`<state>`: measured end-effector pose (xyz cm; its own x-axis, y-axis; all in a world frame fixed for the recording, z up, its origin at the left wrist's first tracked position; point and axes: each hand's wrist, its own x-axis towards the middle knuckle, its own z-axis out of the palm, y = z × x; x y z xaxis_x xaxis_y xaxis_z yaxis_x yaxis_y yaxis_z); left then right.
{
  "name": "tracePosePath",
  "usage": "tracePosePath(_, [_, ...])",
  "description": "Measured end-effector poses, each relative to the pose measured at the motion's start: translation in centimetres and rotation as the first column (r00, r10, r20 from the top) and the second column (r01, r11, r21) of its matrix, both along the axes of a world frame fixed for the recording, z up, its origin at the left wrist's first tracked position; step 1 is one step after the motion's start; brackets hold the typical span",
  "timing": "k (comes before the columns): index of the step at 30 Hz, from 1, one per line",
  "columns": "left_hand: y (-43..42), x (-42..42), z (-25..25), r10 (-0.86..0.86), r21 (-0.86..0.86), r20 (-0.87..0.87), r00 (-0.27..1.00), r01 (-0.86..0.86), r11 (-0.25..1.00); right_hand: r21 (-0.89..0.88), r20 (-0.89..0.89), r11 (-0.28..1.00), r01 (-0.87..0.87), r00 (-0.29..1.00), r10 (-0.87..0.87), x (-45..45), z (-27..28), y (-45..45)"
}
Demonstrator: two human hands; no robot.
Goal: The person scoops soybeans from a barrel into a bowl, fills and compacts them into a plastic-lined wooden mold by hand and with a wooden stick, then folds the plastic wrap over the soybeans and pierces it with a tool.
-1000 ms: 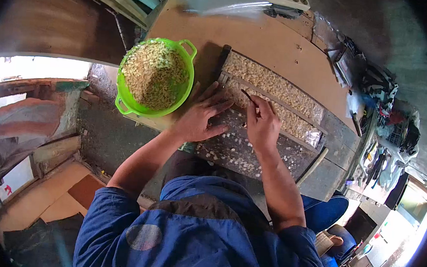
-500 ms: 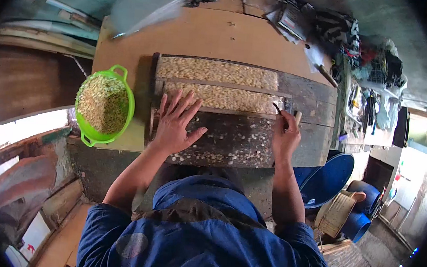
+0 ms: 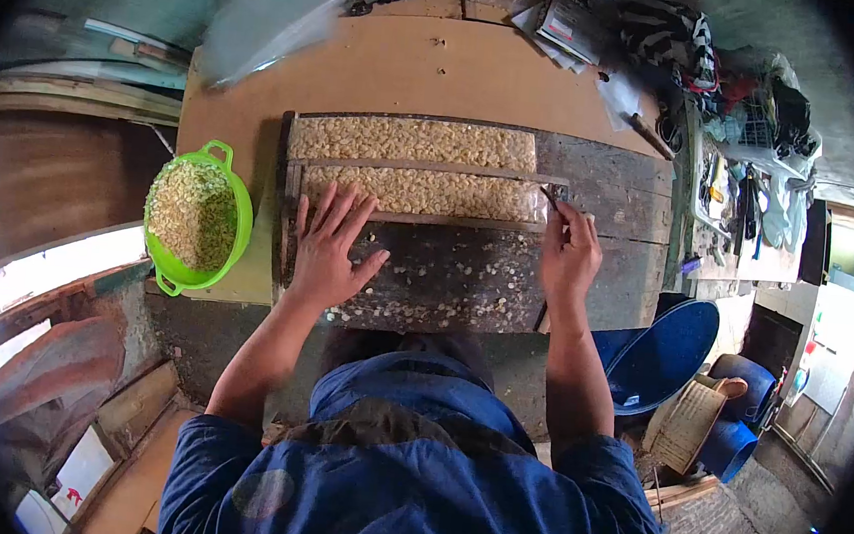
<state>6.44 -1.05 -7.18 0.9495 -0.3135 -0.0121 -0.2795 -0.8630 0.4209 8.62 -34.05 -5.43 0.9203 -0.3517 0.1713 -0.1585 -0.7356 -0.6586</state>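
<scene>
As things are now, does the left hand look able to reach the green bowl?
Probably yes: the left hand is spread open and seems to hold nothing. The green bowl stands to its left, with only the dark board's edge and a strip of table between.

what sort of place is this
Probably a small makeshift workshop, perhaps for food: a rough wooden workbench, a green bowl heaped with pale flakes, and long flat packs of similar flakes.

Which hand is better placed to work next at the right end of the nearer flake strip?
Probably the right hand: it holds a thin dark tool at that end of the nearer flake strip. The left hand is spread near the other end.
</scene>
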Motion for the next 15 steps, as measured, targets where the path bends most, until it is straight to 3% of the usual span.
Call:
tracePosePath(4, [0.2, -0.7, 0.9, 0.034, -0.006, 0.064, 0.997, -0.033, 0.999, 0.106, -0.035, 0.987, 0.120, 0.993, -0.117, 1.8, -1.5, -3.5])
tracePosePath(8, [1.0, -2.4, 1.1, 0.100, -0.082, 0.152, 0.983, -0.089, 0.993, 0.150, 0.052, 0.980, 0.132, 0.989, -0.141, 6.3, -6.9, -10.1])
tracePosePath(10, [1.3, -3.7, 0.4, 0.140, -0.099, 0.129, 0.982, -0.127, 0.987, 0.380, -0.051, 0.900, 0.216, 0.976, -0.212, 8.7, -7.5, -11.5])
tracePosePath(15, [0.5, -6.7, -0.3, 0.217, 0.009, 0.012, 0.976, -0.218, 0.976, 0.226, -0.068, 0.958, 0.177, 0.984, -0.165, 11.7, -8.3, -13.4])
